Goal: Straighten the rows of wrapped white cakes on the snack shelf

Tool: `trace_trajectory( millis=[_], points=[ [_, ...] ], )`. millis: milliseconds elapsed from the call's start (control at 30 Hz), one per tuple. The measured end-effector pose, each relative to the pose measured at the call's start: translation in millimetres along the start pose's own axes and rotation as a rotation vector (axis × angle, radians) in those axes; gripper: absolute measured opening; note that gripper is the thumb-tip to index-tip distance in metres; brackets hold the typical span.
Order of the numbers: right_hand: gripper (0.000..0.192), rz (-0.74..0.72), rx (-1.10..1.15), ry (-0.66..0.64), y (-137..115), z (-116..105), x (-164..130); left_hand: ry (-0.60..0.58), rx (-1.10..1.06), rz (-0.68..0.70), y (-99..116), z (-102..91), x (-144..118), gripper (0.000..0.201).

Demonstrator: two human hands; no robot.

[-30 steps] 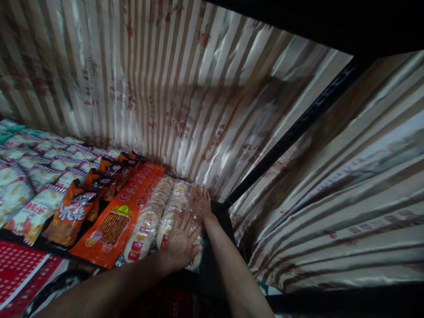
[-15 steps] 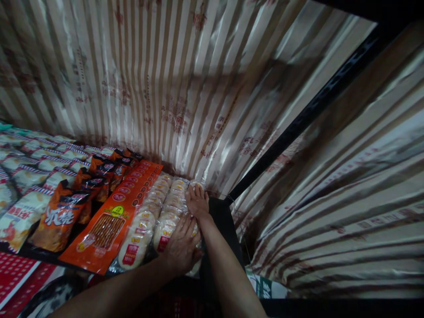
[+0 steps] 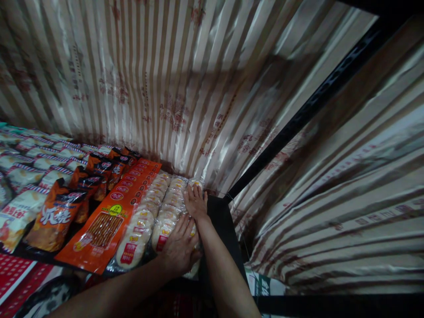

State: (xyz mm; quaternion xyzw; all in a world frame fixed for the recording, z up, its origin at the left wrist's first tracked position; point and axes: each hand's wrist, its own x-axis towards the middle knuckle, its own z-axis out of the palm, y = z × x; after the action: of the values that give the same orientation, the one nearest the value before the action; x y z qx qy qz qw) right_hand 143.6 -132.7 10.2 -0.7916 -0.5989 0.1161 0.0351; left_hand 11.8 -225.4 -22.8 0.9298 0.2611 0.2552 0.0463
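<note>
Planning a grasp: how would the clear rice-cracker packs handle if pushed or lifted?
The cracker packs look long and thin, so probably light and liable to sag. Glossy film suggests slippery. Round crackers likely brittle; both the left hand and right hand press flat on them.

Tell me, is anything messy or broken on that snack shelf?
Nothing stands out. The left hand and right hand lie flat on the rice cracker packs, which sit in neat rows beside the orange packs.

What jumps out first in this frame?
Both hands press flat on the clear rice cracker packs at the shelf's right end: left hand nearer, right hand farther back. Left of them lies a long orange snack pack, and a shiny striped curtain fills the background.
</note>
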Motion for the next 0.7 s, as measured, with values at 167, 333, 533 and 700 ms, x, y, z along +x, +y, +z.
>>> trace_trajectory(
  millis=[167,333,533,700],
  points=[
    [0.064,0.027,-0.046,0.068,5,-3,7,0.058,0.007,0.031,-2,1.4,0,0.056],
    [0.065,0.016,-0.114,0.107,9,-9,24,0.068,0.005,0.013,-1,3.0,-2,0.057],
    [0.067,0.024,-0.127,0.085,7,-5,36,0.136,-0.012,0.019,-2,9.9,-3,0.056],
    [0.067,0.038,-0.145,0.077,5,-3,33,0.152,-0.005,0.025,-1,8.6,-2,0.056]
  ],
)
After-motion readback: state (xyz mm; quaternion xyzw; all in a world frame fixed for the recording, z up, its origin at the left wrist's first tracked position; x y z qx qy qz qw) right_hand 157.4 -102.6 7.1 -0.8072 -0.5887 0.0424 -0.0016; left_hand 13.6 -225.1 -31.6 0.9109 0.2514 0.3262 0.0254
